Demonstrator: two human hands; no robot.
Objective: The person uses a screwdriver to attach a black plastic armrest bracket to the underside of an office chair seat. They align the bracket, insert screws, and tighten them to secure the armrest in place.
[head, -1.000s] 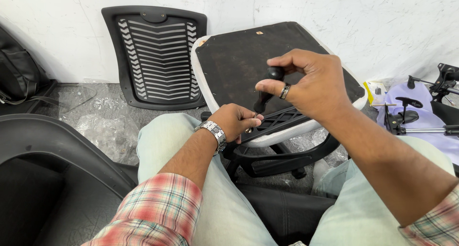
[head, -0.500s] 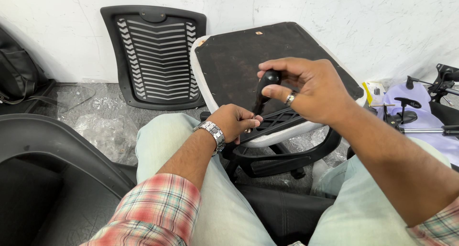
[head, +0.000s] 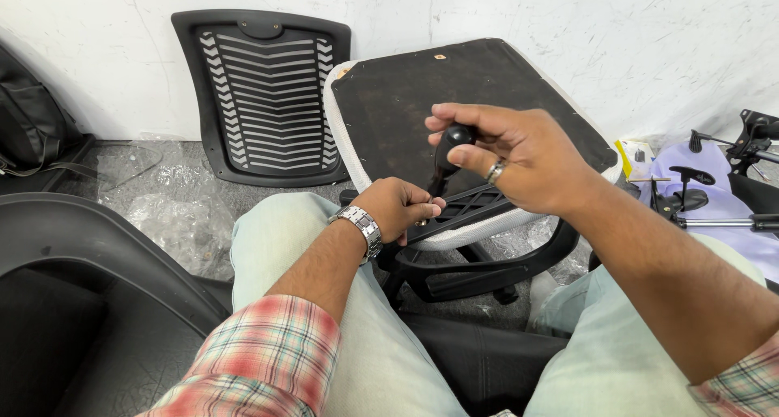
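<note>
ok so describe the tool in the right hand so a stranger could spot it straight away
Find the upturned chair seat tilted against the white wall, its dark underside facing up. Over its near edge, the right hand grips a black screwdriver by its rounded handle, its tip pointing down beside the left hand. It is the only tool held in a hand, unlike the loose parts at far right.

Black mesh backrest [head: 261, 92] against white wall [head: 568, 19]; black bag [head: 28, 125] left; plastic wrap [head: 174, 218] on floor.
</note>
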